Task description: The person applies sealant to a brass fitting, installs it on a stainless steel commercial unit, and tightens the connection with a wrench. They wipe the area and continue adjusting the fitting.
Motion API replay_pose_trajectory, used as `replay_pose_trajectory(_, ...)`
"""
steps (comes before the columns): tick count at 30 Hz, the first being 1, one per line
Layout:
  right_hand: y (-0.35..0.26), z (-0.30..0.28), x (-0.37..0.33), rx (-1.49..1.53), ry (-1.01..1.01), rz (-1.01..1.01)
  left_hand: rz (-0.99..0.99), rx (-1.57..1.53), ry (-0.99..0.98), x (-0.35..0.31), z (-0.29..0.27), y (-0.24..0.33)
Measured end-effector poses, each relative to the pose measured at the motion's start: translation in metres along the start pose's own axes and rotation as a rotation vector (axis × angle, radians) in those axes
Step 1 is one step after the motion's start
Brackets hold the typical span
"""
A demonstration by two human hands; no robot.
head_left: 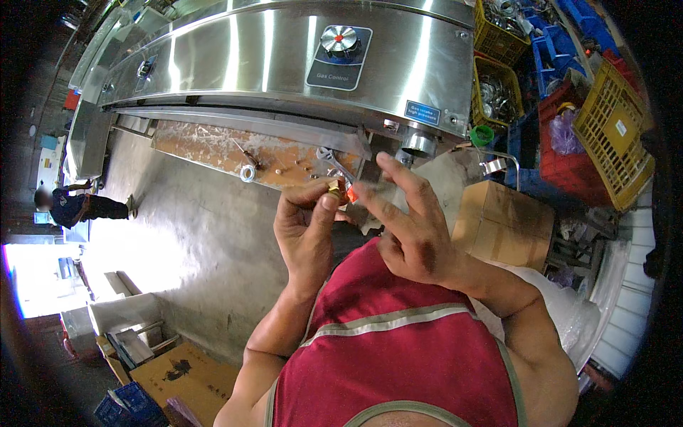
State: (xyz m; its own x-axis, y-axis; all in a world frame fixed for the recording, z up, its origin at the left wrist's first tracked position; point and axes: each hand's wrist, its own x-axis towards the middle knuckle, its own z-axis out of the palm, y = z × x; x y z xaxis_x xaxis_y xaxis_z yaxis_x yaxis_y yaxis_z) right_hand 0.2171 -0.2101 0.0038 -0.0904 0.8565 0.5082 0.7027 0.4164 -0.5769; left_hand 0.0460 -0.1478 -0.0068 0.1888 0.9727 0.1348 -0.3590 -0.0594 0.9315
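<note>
My left hand [307, 231] pinches a small brass fitting [334, 188] between thumb and fingertips, in front of my chest. Close beside it, my right hand [420, 231] is raised with its fingers spread and slightly blurred; I see nothing held in it. Beyond the hands, an adjustable wrench [333, 161] lies on a worn wooden board [196, 146]. An orange-red piece [351, 194] shows between my hands, perhaps the wrench's handle. A pale ring-shaped item [247, 173], a thin tool with a dark handle [247, 151] and several small brass parts [297, 168] also rest on the board.
A stainless steel appliance with a control knob [339, 40] spans the far side, with a metal pipe end [418, 144] below its right corner. At right stand a cardboard box [501, 220] and yellow crates [613, 135]. Another person [82, 205] stands at far left.
</note>
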Motion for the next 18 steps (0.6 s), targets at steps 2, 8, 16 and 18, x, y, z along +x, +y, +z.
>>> replay_pose_trajectory(2, 0.002, 0.005, 0.001, -0.143, 0.005, 0.022, 0.088, 0.049, -0.032, -0.002, 0.001, -0.001)
replay_pose_trajectory(8, 0.01, 0.0, 0.001, -0.222, 0.162, -0.247, 0.188, 0.285, 0.036, -0.001, -0.002, -0.002)
replay_pose_trajectory(16, 0.01, -0.002, 0.001, -0.095, 0.066, -0.035, 0.204, 0.299, -0.06, -0.006, -0.006, -0.005)
replay_pose_trajectory(18, 0.01, -0.005, 0.0, 0.089, 0.029, 0.0, 0.209, 0.357, -0.024, -0.005, -0.005, -0.006)
